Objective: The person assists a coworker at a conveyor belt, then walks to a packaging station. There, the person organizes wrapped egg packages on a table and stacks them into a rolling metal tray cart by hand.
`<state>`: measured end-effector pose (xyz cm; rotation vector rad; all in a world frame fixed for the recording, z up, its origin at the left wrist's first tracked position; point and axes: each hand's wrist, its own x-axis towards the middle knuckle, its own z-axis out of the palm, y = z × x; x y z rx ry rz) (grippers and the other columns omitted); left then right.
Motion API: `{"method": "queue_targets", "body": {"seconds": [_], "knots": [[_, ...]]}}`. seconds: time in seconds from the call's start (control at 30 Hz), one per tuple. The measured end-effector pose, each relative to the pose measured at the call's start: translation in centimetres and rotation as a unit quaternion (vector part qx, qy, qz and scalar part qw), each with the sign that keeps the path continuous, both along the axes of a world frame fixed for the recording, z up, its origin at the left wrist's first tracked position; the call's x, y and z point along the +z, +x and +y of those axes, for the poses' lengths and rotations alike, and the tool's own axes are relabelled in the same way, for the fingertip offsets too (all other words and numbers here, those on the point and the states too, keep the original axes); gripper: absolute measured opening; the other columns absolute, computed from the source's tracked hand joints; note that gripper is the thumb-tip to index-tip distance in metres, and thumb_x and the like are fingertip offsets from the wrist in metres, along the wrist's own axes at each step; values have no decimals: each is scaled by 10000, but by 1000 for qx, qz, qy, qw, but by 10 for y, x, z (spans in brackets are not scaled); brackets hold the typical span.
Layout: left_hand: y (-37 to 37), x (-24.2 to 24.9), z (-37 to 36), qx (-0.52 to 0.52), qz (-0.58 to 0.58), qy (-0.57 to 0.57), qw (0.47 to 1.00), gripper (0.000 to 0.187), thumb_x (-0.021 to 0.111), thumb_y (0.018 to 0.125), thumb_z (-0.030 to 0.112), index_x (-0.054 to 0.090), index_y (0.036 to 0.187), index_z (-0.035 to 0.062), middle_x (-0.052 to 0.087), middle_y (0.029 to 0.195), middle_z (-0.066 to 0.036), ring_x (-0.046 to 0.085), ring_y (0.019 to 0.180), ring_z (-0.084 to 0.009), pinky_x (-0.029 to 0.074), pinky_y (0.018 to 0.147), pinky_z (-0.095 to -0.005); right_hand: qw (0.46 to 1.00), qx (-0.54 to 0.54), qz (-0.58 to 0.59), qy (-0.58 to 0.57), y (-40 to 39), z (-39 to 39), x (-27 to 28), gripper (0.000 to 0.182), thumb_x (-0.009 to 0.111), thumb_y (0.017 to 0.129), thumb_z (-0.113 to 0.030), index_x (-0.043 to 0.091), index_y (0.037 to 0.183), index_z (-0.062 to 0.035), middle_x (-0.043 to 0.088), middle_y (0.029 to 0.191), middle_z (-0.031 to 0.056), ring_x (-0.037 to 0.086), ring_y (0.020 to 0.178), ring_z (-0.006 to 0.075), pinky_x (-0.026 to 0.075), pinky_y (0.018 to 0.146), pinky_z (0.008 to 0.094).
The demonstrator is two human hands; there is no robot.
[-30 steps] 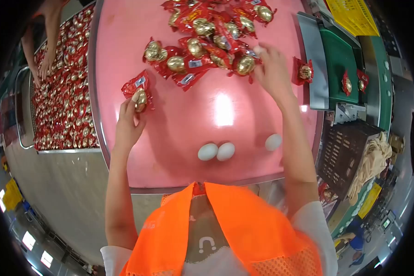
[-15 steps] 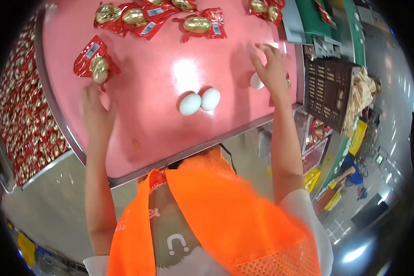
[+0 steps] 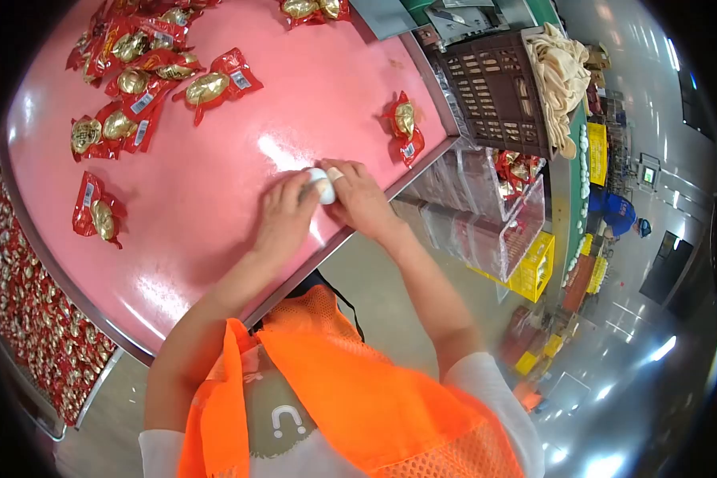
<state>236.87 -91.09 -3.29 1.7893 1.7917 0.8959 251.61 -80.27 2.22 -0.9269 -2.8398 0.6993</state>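
At least one white egg (image 3: pixel 319 182) shows between my two hands, just above the pink tabletop (image 3: pixel 207 167). My left hand (image 3: pixel 287 209) curls around its left side, with thumb and fingers closed on it. From the right, my right hand (image 3: pixel 358 197) closes against the same spot, fingers bent. How many eggs are between the hands cannot be made out, since the fingers cover them. A red packet with a gold egg-shaped piece (image 3: pixel 404 119) lies right of my right hand. Another such packet (image 3: pixel 102 217) is at the left of the table.
More red and gold packets (image 3: pixel 207 88) are grouped at the upper left. A metal rim (image 3: pixel 414 171) edges the table. Beyond it stand a brown crate (image 3: pixel 494 95) with beige cloth (image 3: pixel 558 68), clear bins (image 3: pixel 486 231) and a yellow crate (image 3: pixel 534 267). A person in blue (image 3: pixel 616 211) is farther off.
My hands were apart and have come together around the white egg. Two eggs lay in the open between them, and a third by my right hand. The view has shifted to the right.
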Motion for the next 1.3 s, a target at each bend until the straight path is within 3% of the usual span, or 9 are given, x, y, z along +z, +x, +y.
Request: {"method": "queue_targets", "body": {"seconds": [0.3,0.47,0.6,0.67,0.83,0.93,1.0,1.17,1.3], "knots": [[47,32,37,-20,-56,35,998,551,712,778,153,538,1299,99,381,1428,-165,389,1312,-383,350,1067,-473,985,-73,-12,-155,78,107,27,503,654,815,-137,543,1295,-39,487,1373,212,436,1293,388,365,1075,448],[-44,44,-2,172,41,29,984,569,704,792,156,504,1320,86,394,1422,-187,375,1314,-387,329,1077,-499,967,-121,-188,127,66,160,10,412,685,826,-170,596,1214,-61,537,1274,169,503,1169,385,428,996,457],[-171,51,-66,398,117,68,907,479,642,786,20,534,1253,30,515,1212,-178,472,1136,-381,414,936,-482,985,-52,-35,164,-5,168,29,407,685,821,-161,602,1208,-69,568,1222,166,533,1158,368,466,957,440],[-203,50,-90,516,112,65,847,471,648,797,39,514,1248,20,520,1136,-201,482,1090,-376,411,919,-457,985,-71,31,-152,-85,135,34,439,703,813,-205,600,1220,-78,565,1229,164,536,1168,353,480,940,434],[-233,28,-106,453,87,-59,885,537,730,812,242,523,1256,23,523,1154,-187,494,1064,-377,423,906,-461,988,69,8,138,-234,67,12,546,726,807,-349,566,1262,-95,573,1209,162,580,1091,334,499,896,438],[-232,13,-96,450,160,-90,874,639,753,759,230,497,1323,76,509,1230,-187,490,1080,-388,432,931,-476,997,23,-61,46,-241,62,-10,495,690,874,-348,553,1263,-74,612,1139,106,607,1019,257,501,871,389],[-234,15,-100,426,151,-82,888,655,755,753,217,489,1337,80,500,1248,-188,489,1079,-393,432,932,-476,843,-126,179,-492,-216,58,-22,511,612,948,-372,495,1340,-66,622,1154,50,600,1026,180,489,886,334],[-239,17,-119,362,116,-103,919,745,700,772,122,393,1449,92,464,1341,-184,485,1090,-394,423,945,-482,900,-134,171,-379,-137,55,-53,463,565,988,-327,507,1313,-2,597,1175,82,549,1061,160,448,932,334],[-244,23,-132,357,21,-93,929,740,669,795,96,362,1468,74,518,1285,-186,509,1079,-384,436,932,-456,990,-78,109,33,-117,51,-23,481,598,907,-169,495,1361,-48,464,1370,164,471,1217,338,405,1017,445]]}}
